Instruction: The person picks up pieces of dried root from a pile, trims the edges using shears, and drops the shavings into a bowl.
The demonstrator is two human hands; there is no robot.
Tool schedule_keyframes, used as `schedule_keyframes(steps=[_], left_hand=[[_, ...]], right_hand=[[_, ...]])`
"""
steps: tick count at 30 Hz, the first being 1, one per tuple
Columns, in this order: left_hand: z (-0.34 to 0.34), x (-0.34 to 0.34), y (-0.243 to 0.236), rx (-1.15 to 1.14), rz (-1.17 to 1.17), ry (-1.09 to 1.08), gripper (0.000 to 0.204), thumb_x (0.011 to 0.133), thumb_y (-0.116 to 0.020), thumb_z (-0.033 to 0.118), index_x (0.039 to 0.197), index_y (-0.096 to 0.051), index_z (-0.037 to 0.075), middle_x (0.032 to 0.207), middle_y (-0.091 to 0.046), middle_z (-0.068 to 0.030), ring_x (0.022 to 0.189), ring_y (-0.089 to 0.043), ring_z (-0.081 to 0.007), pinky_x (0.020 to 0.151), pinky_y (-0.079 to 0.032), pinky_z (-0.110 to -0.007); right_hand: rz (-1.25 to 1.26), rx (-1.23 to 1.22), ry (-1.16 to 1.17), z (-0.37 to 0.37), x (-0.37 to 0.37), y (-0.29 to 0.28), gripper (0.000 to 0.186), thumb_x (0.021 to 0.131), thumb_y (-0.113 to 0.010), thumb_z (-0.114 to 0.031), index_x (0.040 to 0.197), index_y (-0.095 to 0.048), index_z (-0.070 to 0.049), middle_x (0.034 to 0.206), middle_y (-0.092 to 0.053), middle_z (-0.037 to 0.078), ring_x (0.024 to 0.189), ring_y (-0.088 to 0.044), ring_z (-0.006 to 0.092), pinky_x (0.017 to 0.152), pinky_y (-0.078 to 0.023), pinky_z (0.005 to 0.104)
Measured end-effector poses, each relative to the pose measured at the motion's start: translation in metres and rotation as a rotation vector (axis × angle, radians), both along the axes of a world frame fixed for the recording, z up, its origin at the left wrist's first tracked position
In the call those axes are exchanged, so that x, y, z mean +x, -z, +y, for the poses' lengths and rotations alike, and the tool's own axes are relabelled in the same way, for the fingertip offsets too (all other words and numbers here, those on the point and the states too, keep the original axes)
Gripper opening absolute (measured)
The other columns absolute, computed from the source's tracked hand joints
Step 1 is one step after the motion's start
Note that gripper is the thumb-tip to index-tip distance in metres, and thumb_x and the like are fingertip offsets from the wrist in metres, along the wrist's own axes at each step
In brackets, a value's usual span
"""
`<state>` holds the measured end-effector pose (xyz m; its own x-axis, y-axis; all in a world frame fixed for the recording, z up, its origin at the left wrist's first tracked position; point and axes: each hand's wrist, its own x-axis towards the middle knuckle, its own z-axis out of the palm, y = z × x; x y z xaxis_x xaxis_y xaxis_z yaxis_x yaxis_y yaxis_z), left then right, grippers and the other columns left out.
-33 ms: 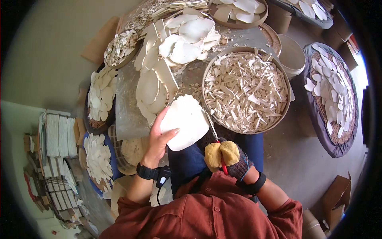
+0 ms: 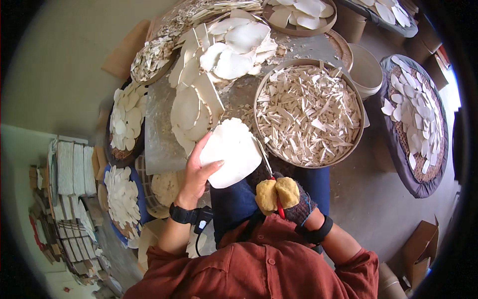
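A thin white irregular slice (image 2: 230, 152) is gripped in my left hand (image 2: 196, 174), its thumb over the face and fingers behind. My right hand (image 2: 301, 207), in a dark knit glove, is closed on red-handled scissors (image 2: 280, 207) padded with two lumps of yellow foam (image 2: 287, 192). The long metal blades point up along the slice's right edge. Just beyond the slice lies a heap of large pale slices (image 2: 186, 114) on a metal work surface (image 2: 159, 149). A round tray of narrow white offcuts (image 2: 308, 114) sits right of it.
An oval tray of white pieces (image 2: 416, 119) stands at the right, near a white bucket (image 2: 364, 70). More laden trays (image 2: 122, 199) line the left and back. Stacked white bundles (image 2: 72, 169) are at the far left. A cardboard box (image 2: 418, 249) lies on the floor, lower right.
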<state>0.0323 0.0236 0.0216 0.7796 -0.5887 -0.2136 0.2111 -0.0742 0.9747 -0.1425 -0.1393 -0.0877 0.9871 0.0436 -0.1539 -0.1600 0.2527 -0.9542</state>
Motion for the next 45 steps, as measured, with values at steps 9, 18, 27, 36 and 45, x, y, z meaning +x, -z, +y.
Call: schedule_keyframes(steps=[9,18,27,36,45], left_hand=[[0.007,0.012,-0.006,0.063,0.058,0.146,0.069,0.072,-0.063,0.0,0.134,-0.032,0.0,0.128,-0.043,-0.01,0.114,-0.044,-0.0153,0.095,-0.038,-0.027],[-0.021,0.016,-0.002,0.082,0.141,0.33,0.068,0.071,-0.064,0.0,0.133,-0.036,0.003,0.127,-0.045,-0.0066,0.114,-0.044,-0.0145,0.097,-0.034,-0.028],[-0.046,0.017,-0.012,0.16,0.148,0.52,0.071,0.07,-0.065,0.0,0.134,-0.035,0.006,0.123,-0.048,-0.0059,0.113,-0.045,-0.0145,0.096,-0.035,-0.029],[-0.047,0.009,0.004,-0.027,-0.019,-0.041,0.062,0.072,-0.064,-0.001,0.127,-0.036,0.004,0.114,-0.052,-0.0094,0.104,-0.052,-0.0181,0.091,-0.043,-0.032],[-0.019,0.013,0.005,-0.102,-0.058,-0.138,0.049,0.078,-0.061,0.001,0.122,-0.042,0.002,0.112,-0.053,-0.0094,0.1,-0.053,-0.0156,0.088,-0.045,-0.029]], right_hand=[[0.01,0.054,-0.028,-0.003,0.008,-0.02,0.025,0.093,-0.042,-0.016,0.111,-0.052,-0.002,0.11,-0.058,0.011,0.103,-0.055,0.0206,0.092,-0.043,0.0308],[-0.212,-0.359,0.074,-0.027,-0.001,-0.031,0.023,0.087,-0.053,-0.021,0.104,-0.057,-0.006,0.098,-0.062,0.008,0.091,-0.059,0.0219,0.082,-0.048,0.0325],[-0.121,0.328,0.282,-0.022,-0.015,-0.017,0.023,0.084,-0.057,-0.015,0.104,-0.057,-0.003,0.1,-0.061,0.009,0.093,-0.059,0.0211,0.082,-0.046,0.0322],[-0.062,-0.053,0.115,-0.037,-0.028,-0.013,0.029,0.083,-0.063,-0.019,0.106,-0.055,-0.004,0.099,-0.061,0.007,0.092,-0.059,0.0167,0.083,-0.046,0.0291],[-0.099,-0.101,0.081,-0.018,-0.016,-0.027,0.037,0.075,-0.068,-0.021,0.104,-0.053,-0.004,0.094,-0.061,0.008,0.087,-0.06,0.0204,0.078,-0.048,0.0306]])
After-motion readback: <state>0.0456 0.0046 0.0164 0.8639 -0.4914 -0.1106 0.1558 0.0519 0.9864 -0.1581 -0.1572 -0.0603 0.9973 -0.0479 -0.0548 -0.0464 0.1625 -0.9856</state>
